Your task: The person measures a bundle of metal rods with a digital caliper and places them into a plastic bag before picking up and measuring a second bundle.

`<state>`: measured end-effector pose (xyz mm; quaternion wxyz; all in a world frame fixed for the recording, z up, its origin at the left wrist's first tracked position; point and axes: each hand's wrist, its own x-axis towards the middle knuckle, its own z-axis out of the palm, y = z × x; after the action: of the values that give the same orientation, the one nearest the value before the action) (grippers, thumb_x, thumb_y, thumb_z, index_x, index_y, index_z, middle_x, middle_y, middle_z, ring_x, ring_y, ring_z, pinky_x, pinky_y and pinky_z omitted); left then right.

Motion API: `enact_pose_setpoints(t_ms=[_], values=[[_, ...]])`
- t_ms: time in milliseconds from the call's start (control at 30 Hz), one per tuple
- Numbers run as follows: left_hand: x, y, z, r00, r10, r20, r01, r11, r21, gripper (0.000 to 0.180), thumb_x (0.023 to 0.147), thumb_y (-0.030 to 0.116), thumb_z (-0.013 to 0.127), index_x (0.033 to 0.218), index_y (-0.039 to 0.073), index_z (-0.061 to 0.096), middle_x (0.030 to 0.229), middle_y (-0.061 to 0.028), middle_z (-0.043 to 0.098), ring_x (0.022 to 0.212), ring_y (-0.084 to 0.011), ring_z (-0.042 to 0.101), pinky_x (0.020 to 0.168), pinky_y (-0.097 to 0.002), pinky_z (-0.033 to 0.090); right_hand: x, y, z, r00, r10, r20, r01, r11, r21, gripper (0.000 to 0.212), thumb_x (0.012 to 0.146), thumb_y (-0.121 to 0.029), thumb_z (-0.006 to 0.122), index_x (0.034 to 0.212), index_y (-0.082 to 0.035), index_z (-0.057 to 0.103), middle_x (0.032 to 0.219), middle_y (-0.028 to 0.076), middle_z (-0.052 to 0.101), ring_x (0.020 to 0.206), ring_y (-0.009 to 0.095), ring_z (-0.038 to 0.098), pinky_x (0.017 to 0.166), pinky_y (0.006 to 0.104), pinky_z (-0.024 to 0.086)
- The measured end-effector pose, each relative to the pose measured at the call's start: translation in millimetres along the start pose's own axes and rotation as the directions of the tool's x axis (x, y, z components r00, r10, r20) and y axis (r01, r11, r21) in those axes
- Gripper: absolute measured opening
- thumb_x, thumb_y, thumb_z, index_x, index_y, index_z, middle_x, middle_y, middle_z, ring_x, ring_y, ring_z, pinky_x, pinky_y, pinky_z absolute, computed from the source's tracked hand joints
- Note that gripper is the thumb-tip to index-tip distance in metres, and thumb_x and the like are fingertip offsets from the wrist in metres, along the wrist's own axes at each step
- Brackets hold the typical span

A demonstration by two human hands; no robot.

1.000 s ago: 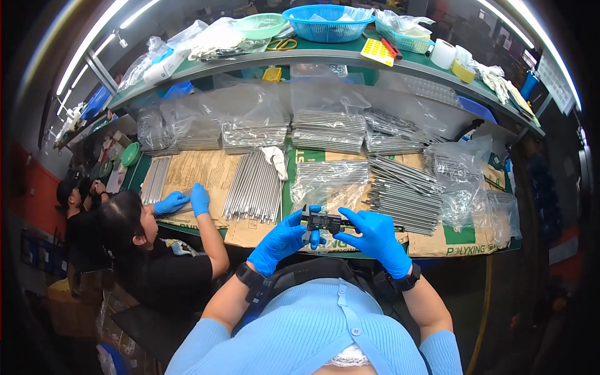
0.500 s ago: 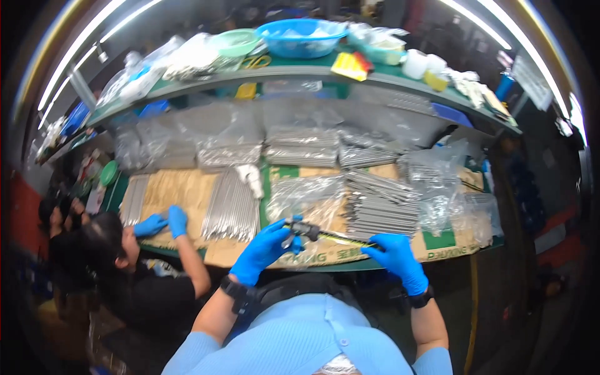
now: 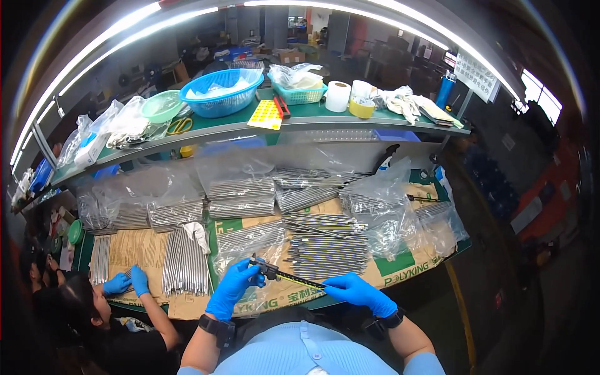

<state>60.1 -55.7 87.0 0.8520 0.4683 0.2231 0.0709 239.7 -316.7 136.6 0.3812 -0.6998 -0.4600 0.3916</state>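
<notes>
My left hand [image 3: 229, 291], in a blue glove, is closed around the jaw end of a dark caliper [image 3: 270, 270]. Its long beam slants down to the right in front of me. At the far end of that beam, the gloved fingers of my right hand [image 3: 361, 292] pinch the tip; whether a thin rod lies along it too, I cannot make out. Just beyond the caliper lies a pile of metal rods [image 3: 328, 255], the upper ones crossing the lower ones at a slant. Left of this pile, more rods lie under clear plastic [image 3: 245, 240].
A co-worker's blue-gloved hands [image 3: 128, 282] work at the left beside a row of upright-lying rods [image 3: 186, 262]. Bagged rods [image 3: 240, 199] line the back of the bench. Above runs a shelf [image 3: 300, 115] with a blue basket [image 3: 222, 92] and paper rolls [image 3: 338, 96]. A plastic bag [image 3: 387, 219] bulges at right.
The view has swung up and to the right, so the bench sits lower and further left in the picture. Both my hands remain on the caliper.
</notes>
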Motion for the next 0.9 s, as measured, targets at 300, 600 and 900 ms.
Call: enact_pose_setpoints(t_ms=[300,600,900], values=[[40,15,51,0.983,0.181,-0.029,-0.174,0.97,0.171,0.029,0.09,0.014,0.052,0.114,-0.001,0.053,0.083,-0.01,0.062,0.066,-0.0166,0.062,0.063,-0.0297,0.052,-8,7,-54,1.0,0.011,-0.027,-0.005,0.977,0.214,0.027,0.089,-0.022,0.053,0.106,-0.003,0.062,0.062,0.0,0.05,0.057,0.005,0.044,0.052,0.0219,0.037],[68,12,83,0.987,0.149,0.062,-0.151,0.988,0.032,0.036,0.092,0.021,0.049,0.12,-0.002,0.047,0.093,-0.0146,0.061,0.082,-0.0207,0.063,0.077,-0.0314,0.051,-28,25,-111,0.966,0.04,-0.256,0.103,0.846,0.523,0.021,0.088,-0.011,0.048,0.091,0.004,0.062,0.059,-0.003,0.039,0.05,0.005,0.034,0.044,0.0213,0.025],[61,-33,14,0.911,0.141,-0.388,-0.119,0.99,0.08,0.032,0.089,0.022,0.05,0.109,-0.003,0.053,0.087,-0.0166,0.062,0.079,-0.0253,0.063,0.076,-0.0341,0.051,-36,17,-322,0.478,-0.022,-0.878,0.588,0.751,0.301,0.029,0.094,-0.025,0.044,0.079,-0.003,0.057,0.052,-0.008,0.03,0.043,0.002,0.026,0.041,0.0205,0.019]])
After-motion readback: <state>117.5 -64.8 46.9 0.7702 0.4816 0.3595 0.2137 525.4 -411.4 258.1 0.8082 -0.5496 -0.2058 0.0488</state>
